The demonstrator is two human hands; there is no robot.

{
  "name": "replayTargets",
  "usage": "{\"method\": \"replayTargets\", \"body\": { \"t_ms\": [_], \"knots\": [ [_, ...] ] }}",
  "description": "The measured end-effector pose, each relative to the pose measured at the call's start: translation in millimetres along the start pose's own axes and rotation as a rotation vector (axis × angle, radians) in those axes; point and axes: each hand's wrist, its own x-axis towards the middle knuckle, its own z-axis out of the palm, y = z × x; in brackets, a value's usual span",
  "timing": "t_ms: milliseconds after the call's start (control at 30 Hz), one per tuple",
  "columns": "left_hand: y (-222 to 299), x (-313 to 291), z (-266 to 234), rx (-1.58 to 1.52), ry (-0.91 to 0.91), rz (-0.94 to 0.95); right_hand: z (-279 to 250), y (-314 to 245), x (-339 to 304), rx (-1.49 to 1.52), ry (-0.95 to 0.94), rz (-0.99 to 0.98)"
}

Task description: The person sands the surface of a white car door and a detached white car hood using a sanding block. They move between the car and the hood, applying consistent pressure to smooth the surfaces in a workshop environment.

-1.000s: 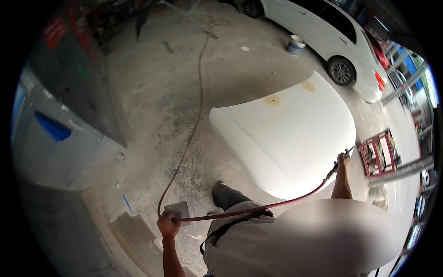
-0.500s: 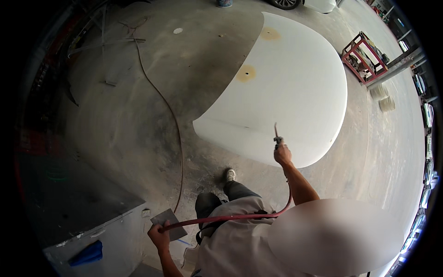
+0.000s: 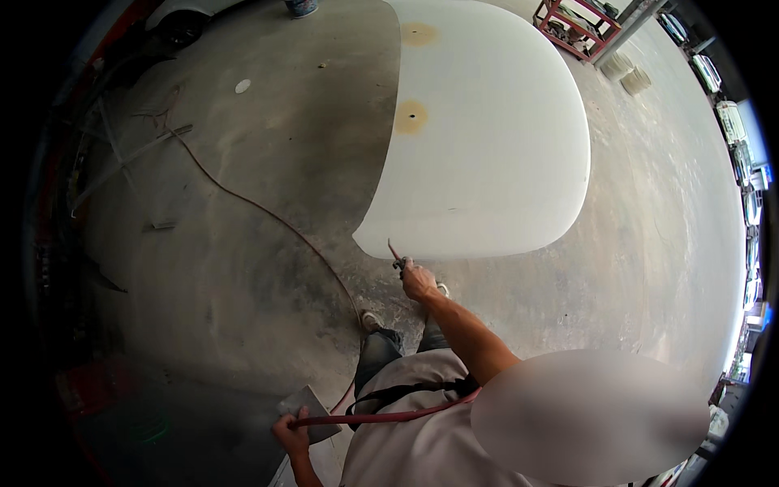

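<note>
My right hand is closed round an air blow gun. Its thin nozzle points up and slightly left, by the near left corner of a large white car hood. Two yellowish patches with dark holes mark the hood's left side. In my left hand I grip a red air hose together with a flat grey sheet, which looks like sandpaper. The hose crosses in front of my body toward the right side. Part of the sheet lies behind the hose and fingers.
A thinner hose trails over the concrete floor from my feet toward metal stands at the left. Beyond the hood's far right are a red tool cart and pale buckets. A dark surface lies at lower left.
My right hand and the blow gun have moved left, from over the hood's near right part to its near left corner. The view has shifted, and both shoes now show.
</note>
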Motion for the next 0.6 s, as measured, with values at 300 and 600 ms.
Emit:
{"method": "replayTargets", "body": {
  "t_ms": [300, 600],
  "knots": [
    [85, 80, 40, 0.023, -0.266, 0.374, -99, 194, -60, 0.199, 0.406, 0.662],
    [194, 115, 96, 0.124, -0.399, 0.474, -80, 244, -89, 0.870, 0.294, 0.649]
  ]
}}
